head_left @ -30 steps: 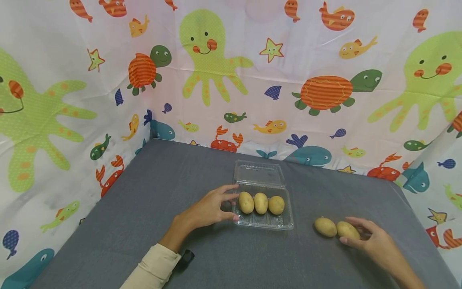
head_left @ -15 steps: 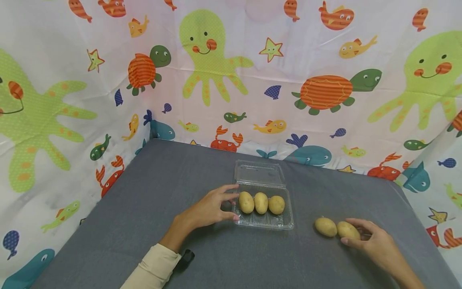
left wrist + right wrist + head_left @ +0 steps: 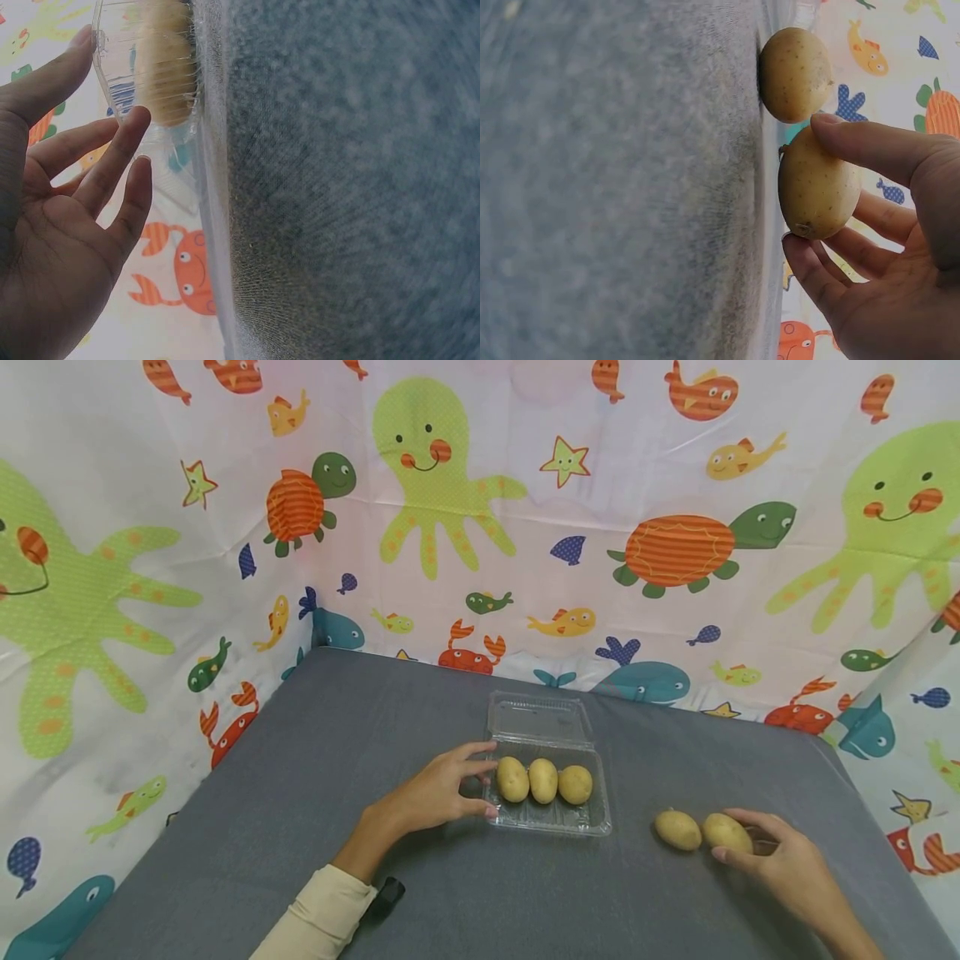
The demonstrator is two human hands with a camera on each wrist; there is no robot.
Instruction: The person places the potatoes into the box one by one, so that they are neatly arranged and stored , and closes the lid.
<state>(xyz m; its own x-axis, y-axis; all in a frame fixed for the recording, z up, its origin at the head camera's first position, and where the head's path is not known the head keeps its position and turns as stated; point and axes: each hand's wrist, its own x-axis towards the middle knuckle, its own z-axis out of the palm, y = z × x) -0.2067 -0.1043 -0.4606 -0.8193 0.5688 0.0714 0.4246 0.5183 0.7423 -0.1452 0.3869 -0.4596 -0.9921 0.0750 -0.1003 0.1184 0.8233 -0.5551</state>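
A clear plastic clamshell container [image 3: 555, 824] sits on the grey table with its lid [image 3: 540, 718] folded back. Inside its base, three potatoes [image 3: 543, 781] lie side by side. My left hand [image 3: 438, 789] is at the container's left end, thumb and fingers spread and touching its edge. In the left wrist view the thumb meets the container's rim [image 3: 105, 82]. To the right, my right hand [image 3: 787, 868] pinches a potato [image 3: 819, 184] between thumb and fingertips; it appears just off the cloth. Another loose potato [image 3: 678, 830] lies on the table, left of the held one.
Grey cloth covers the table [image 3: 337, 718]. A white curtain [image 3: 510, 593] printed with sea animals hangs along the back and both sides. A small black object [image 3: 386, 897] shows at the left wrist, beside the beige sleeve [image 3: 322, 902].
The potato in my right hand has shifted slightly up and to the right, along with the hand. The left hand, the container and the other potatoes have stayed in place.
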